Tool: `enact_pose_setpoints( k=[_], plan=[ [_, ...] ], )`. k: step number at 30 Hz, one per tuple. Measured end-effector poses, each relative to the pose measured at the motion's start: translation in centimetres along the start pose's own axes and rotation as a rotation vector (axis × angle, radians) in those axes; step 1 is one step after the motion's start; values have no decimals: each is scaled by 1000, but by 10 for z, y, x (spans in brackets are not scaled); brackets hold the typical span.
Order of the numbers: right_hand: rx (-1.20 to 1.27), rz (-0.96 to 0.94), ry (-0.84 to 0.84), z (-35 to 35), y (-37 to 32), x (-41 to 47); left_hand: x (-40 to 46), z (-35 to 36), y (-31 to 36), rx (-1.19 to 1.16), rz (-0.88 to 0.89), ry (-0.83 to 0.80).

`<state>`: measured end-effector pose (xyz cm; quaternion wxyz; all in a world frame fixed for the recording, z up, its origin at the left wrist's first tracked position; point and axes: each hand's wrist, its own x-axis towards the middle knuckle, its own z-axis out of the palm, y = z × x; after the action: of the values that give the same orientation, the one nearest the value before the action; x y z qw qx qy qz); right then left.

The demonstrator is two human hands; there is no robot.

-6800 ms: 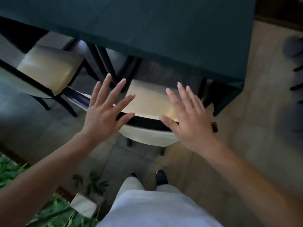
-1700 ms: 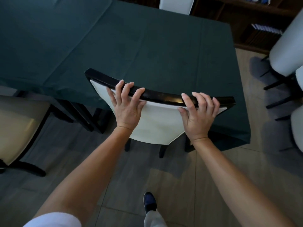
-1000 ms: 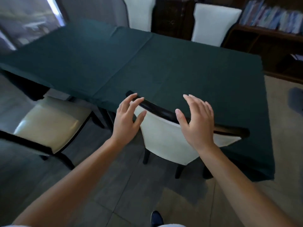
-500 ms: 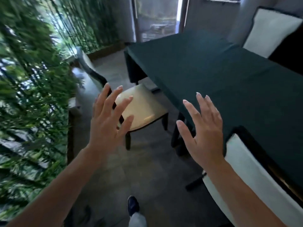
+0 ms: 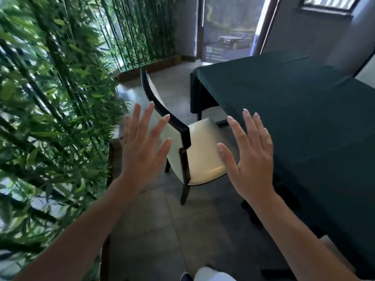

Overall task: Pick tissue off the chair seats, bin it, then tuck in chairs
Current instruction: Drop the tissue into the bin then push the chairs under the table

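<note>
A chair (image 5: 199, 151) with a cream seat and a black-framed back stands pulled out from the table (image 5: 300, 110), which is draped in a dark green cloth. No tissue shows on its seat. My left hand (image 5: 142, 147) hovers open in front of the chair's backrest, fingers spread. My right hand (image 5: 249, 157) is raised open over the seat's near right edge, next to the table side. Neither hand touches the chair.
A dense wall of bamboo plants (image 5: 46, 118) in a low planter lines the left side. Grey floor tiles (image 5: 154, 230) run between planter and table. A glass door (image 5: 229, 29) is at the far end. My shoe (image 5: 185, 277) shows at the bottom.
I let go of the tucked-in chair and turned left. The pulled-out chair is now closer and centred between my open hands.
</note>
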<state>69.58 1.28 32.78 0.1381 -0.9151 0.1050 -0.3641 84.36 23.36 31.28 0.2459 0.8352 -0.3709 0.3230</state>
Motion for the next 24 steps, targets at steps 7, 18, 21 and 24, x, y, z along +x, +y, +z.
enact_pose_setpoints(
  k=[7, 18, 21, 24],
  plan=[
    [60, 44, 45, 97, 3, 81, 66, 72, -88, -12, 54, -19],
    [105, 199, 61, 216, 9, 197, 177, 143, -215, -79, 180, -167],
    [75, 298, 50, 234, 6, 208, 193, 172, -239, -163, 254, -243],
    [10, 410, 40, 247, -10, 212, 200, 197, -265, -308, 349, -317]
  ],
)
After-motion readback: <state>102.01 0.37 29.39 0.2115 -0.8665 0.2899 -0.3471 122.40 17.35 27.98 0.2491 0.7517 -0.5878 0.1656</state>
